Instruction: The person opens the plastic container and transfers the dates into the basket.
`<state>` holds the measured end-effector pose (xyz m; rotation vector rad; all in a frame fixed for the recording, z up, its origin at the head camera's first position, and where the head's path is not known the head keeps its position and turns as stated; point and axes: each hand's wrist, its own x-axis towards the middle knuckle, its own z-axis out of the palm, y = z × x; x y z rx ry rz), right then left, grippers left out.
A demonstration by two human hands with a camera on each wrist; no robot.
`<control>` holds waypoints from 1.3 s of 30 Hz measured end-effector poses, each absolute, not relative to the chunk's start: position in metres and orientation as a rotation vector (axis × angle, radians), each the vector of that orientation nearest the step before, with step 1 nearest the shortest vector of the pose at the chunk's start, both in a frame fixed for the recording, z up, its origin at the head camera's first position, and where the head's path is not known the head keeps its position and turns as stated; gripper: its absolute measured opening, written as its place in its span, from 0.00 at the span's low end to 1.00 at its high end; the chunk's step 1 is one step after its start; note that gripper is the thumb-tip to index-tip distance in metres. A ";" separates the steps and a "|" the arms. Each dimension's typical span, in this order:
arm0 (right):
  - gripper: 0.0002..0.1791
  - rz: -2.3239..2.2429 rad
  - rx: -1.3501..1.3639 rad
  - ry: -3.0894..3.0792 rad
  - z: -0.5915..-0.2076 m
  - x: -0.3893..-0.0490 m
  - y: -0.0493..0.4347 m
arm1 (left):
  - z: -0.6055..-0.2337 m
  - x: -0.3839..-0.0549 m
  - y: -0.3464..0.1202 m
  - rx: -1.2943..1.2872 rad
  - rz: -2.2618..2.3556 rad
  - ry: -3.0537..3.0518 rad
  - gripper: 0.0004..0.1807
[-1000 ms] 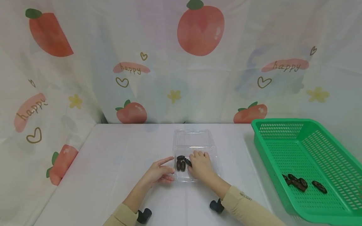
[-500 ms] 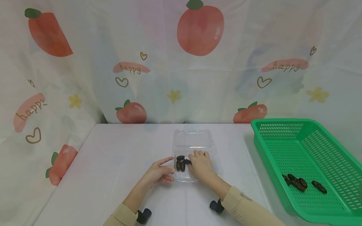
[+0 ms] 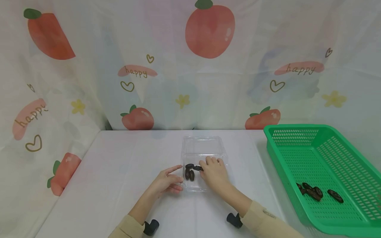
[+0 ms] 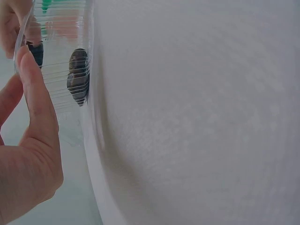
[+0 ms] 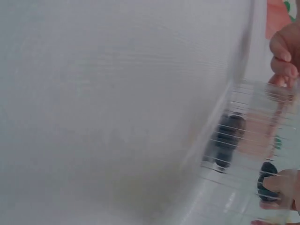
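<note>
A clear plastic clamshell box (image 3: 205, 187) stands on the white table with its lid raised at the far side. Several dark dates (image 3: 189, 174) lie at the left end inside it. Reaching into the box, my right hand (image 3: 215, 173) pinches another date (image 3: 198, 168) beside the far one. The right wrist view shows the thumb against that date (image 5: 267, 180) through the ribbed wall. My left hand (image 3: 166, 181) has its fingers extended and spread against the box's left side; in the left wrist view its fingertips (image 4: 29, 63) touch the rim.
A green perforated plastic basket (image 3: 272, 155) stands to the right, with several more dates (image 3: 312, 192) on its floor. Behind the table hangs a fruit-print cloth (image 3: 214, 92). Black wrist camera mounts (image 3: 151, 227) sit beside both wrists.
My right hand has shifted slightly, its forearm swinging right. The date at its fingertips has moved toward the far side and now lies more sideways. My left hand holds still.
</note>
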<state>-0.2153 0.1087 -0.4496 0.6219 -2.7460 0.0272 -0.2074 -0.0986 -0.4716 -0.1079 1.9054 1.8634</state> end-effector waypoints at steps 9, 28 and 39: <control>0.12 0.088 0.578 -2.639 -0.421 -0.201 0.128 | -0.471 -0.207 -0.099 -0.106 1.857 1.914 0.33; 0.12 0.144 0.373 -2.442 -0.386 -0.187 0.204 | -0.473 -0.208 -0.100 -0.107 1.851 1.932 0.33; 0.12 0.231 0.208 -2.524 -0.380 -0.170 0.252 | -0.476 -0.209 -0.099 -0.107 1.843 1.941 0.33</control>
